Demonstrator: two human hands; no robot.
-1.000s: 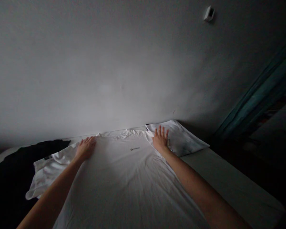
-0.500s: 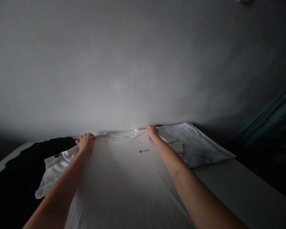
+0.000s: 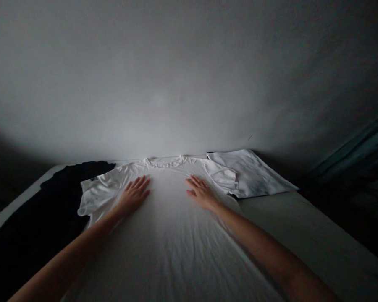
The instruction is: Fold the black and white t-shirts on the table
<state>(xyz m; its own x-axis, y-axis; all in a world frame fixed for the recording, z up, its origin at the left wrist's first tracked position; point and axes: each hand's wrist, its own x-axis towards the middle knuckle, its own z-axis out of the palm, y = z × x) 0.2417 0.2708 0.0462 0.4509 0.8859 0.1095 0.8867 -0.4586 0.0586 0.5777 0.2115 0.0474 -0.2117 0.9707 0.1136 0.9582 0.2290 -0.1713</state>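
Observation:
A white T-shirt (image 3: 173, 235) lies spread out in front of me, its neckline at the far end by the wall and a short sleeve out to each side. My left hand (image 3: 135, 193) rests flat on the upper left chest of the shirt, fingers stretched. On the upper right chest, my right hand (image 3: 200, 192) lies with its fingers spread, covering the spot where the small print was. Wrinkles run down the lower right of the fabric. Neither hand grips the cloth.
Dark fabric (image 3: 50, 205) lies to the left, partly under the shirt's left sleeve. A folded white-grey cloth (image 3: 258, 174) is at the back right, touching the right sleeve. The pale bed-like surface (image 3: 290, 222) meets a grey wall (image 3: 176, 84). Teal fabric (image 3: 359, 142) hangs at the far right.
Both hands have let go of the shirt's shoulder edges and come down and inward onto its chest, now flat. The view has shifted slightly.

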